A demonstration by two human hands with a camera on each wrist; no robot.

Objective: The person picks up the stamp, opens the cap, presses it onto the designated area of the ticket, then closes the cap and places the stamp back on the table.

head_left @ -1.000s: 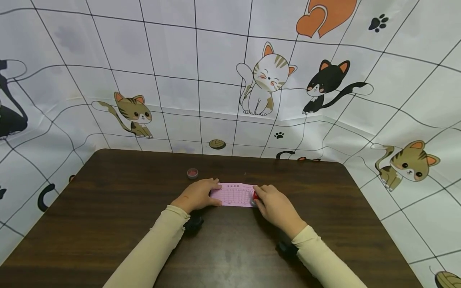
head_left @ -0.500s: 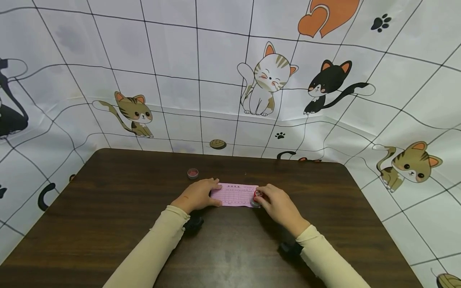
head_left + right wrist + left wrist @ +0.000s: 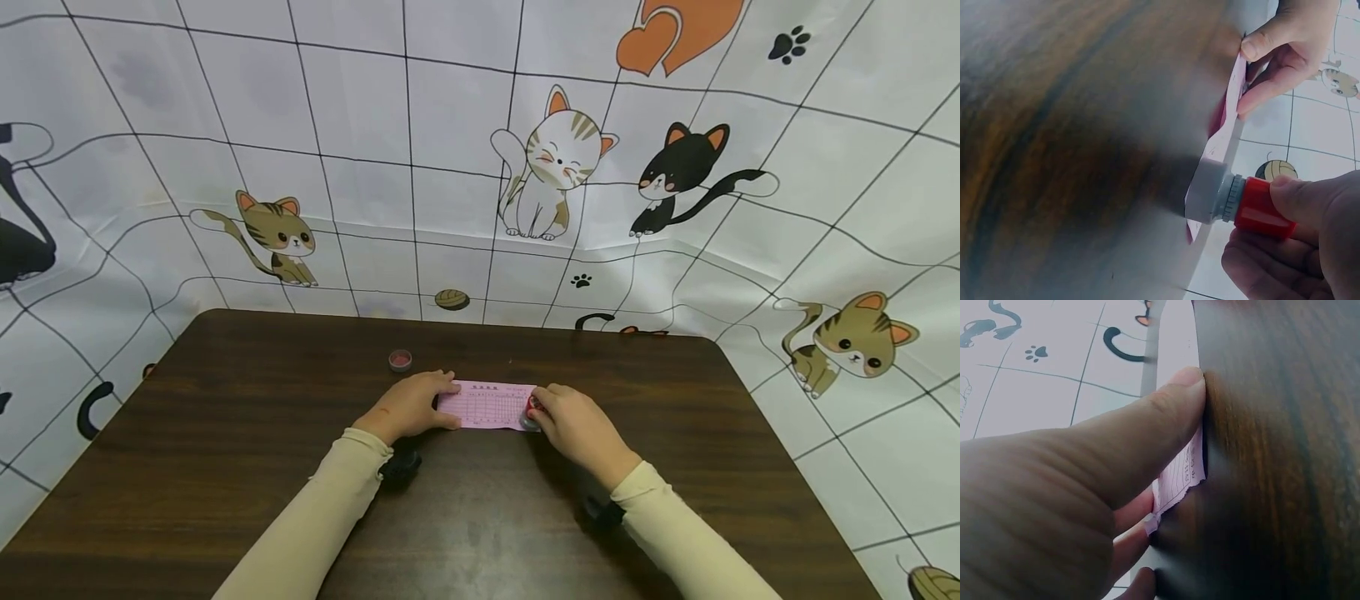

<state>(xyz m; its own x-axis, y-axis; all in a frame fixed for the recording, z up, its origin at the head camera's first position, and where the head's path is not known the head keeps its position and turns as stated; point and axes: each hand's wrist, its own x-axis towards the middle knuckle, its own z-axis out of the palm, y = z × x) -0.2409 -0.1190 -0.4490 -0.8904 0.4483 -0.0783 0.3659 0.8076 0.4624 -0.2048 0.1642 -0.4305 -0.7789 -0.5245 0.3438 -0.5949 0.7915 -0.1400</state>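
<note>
A pink printed slip of paper (image 3: 487, 406) with a ruled grid lies on the table. My left hand (image 3: 411, 406) rests on its left end, thumb on the near edge and fingers on the far edge. The left wrist view shows the thumb pressing beside the torn end of the slip (image 3: 1179, 469). My right hand (image 3: 581, 429) pinches the red handle of a stamp (image 3: 1261, 209) between thumb and fingers. The stamp's wide grey base (image 3: 1207, 190) stands on the slip's right end.
Beyond my left hand, a small round container (image 3: 401, 360) with a reddish inside sits on the dark wooden table (image 3: 225, 450). A white sheet with cartoon cats (image 3: 450, 167) hangs behind the table's far edge.
My right fingers have shifted slightly right, so more of the stamp's red handle shows than a second ago. The stamp stays at the slip's right end; my left hand keeps its place.
</note>
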